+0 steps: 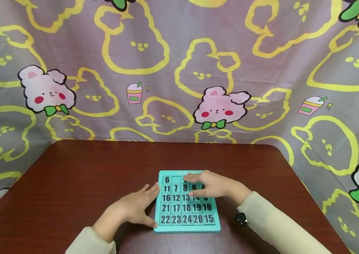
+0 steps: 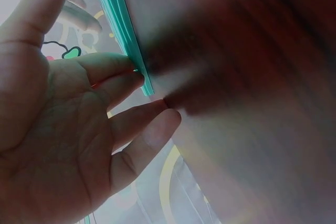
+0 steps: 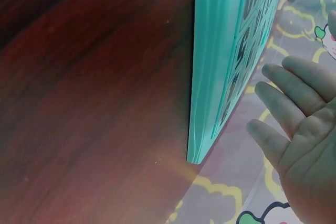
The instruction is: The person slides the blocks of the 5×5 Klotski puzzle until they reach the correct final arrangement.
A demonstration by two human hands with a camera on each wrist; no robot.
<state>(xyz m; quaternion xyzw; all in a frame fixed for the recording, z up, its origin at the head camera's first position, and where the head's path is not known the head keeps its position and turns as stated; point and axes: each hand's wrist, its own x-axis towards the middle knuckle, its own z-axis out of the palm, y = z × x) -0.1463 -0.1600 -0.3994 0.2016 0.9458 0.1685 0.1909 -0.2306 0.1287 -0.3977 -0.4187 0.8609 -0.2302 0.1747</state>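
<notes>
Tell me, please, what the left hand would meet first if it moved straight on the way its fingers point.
The left hand would most likely meet the turquoise number board first: it is right at the board's left edge, though exact contact is hard to judge.

Number slide puzzle (image 1: 181, 208): turquoise, black numerals on its squares. Table (image 1: 103, 169): dark red-brown, streaked wood grain. Cloth backdrop (image 1: 166, 83), as I see it: greyish mauve, yellow rabbit outlines, pale pink rabbit heads with red cheeks, green bows. Right sleeve (image 1: 277, 222), left sleeve (image 1: 91, 243): plain pale cream.
</notes>
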